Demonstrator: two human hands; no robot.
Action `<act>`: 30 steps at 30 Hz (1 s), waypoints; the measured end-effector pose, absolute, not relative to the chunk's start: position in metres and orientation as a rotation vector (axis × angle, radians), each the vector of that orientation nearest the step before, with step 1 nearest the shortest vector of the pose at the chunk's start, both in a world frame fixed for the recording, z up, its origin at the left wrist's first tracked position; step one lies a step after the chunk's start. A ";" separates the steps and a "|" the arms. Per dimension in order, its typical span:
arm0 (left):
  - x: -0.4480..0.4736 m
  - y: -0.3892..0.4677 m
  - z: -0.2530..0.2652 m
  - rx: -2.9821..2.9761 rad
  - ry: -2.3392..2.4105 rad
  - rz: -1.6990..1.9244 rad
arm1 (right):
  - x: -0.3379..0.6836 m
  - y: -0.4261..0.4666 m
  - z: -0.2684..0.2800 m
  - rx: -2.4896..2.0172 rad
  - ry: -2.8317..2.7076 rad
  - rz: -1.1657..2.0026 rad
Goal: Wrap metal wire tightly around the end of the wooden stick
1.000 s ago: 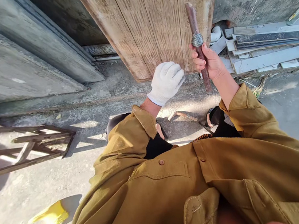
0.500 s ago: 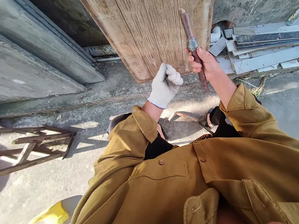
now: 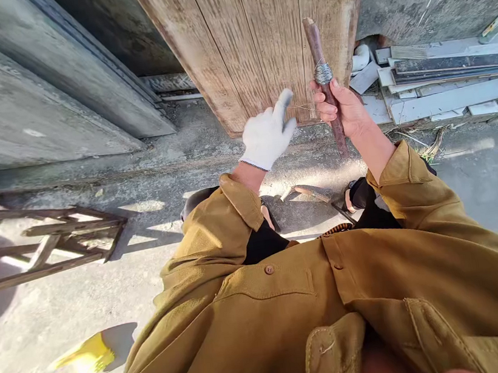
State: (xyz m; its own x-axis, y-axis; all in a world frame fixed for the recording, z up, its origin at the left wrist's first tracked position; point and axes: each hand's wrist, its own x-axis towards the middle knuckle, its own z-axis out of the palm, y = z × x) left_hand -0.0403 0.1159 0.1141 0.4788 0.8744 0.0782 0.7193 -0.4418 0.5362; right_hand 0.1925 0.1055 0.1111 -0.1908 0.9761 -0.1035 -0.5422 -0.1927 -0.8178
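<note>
My right hand (image 3: 343,107) is bare and wraps round a dark brown wooden stick (image 3: 314,43), held nearly upright. A coil of thin silvery wire (image 3: 323,73) is wound round the stick just above my fingers. From the stick a loose length of wire (image 3: 305,107) stretches left toward my left hand (image 3: 266,136). That hand wears a white knitted glove, its index finger and thumb stretched out and apart. Its other fingers are largely hidden, and I cannot tell whether the wire touches the glove.
A wooden plank panel (image 3: 253,45) leans ahead of me. Stacked boards (image 3: 449,71) lie at the right on a ledge. At the left is a wooden frame (image 3: 58,239); a yellow object (image 3: 88,356) lies below it. Small pieces (image 3: 307,191) lie between my feet.
The index finger and thumb of my left hand have come apart from a closed grip near the wire, and the hand has shifted slightly left. My right hand still holds the stick.
</note>
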 end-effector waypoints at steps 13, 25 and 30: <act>-0.076 0.137 0.088 2.933 0.777 0.399 | 0.219 0.096 0.133 -1.282 -1.079 1.408; -0.077 0.118 0.094 1.777 0.830 1.088 | 0.200 0.097 0.134 -1.320 -1.271 1.335; -0.055 0.140 0.082 1.757 0.887 0.994 | 0.194 0.099 0.122 -1.272 -1.244 1.401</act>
